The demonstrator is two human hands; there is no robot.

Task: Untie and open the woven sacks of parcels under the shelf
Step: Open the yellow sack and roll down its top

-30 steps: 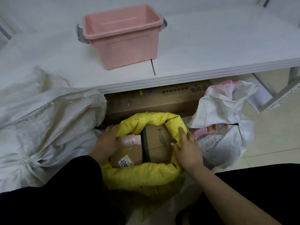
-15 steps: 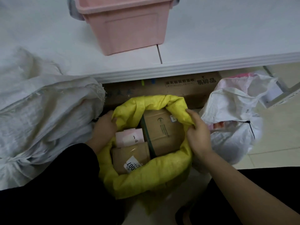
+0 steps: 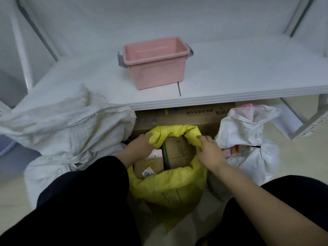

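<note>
A yellow woven sack [image 3: 168,189] stands open on the floor between my knees, its rim rolled down. Inside it I see cardboard parcels [image 3: 177,151] and a pink packet. My left hand [image 3: 140,148] grips the rolled rim on the left side. On the right side, my right hand [image 3: 209,153] grips the rim too. A large white woven sack [image 3: 67,139] lies to the left. To the right stands a smaller white sack [image 3: 248,144] cinched at its middle by a black tie [image 3: 258,147], its top flared open.
A white shelf board [image 3: 230,82] runs across just above the sacks, with a pink plastic bin [image 3: 156,63] on it. A long cardboard box [image 3: 195,116] lies under the shelf behind the yellow sack. A shelf upright stands at the right.
Both hands have moved up to the far part of the yellow sack's rim and now grip it. The camera has tilted up, showing more of the shelf.
</note>
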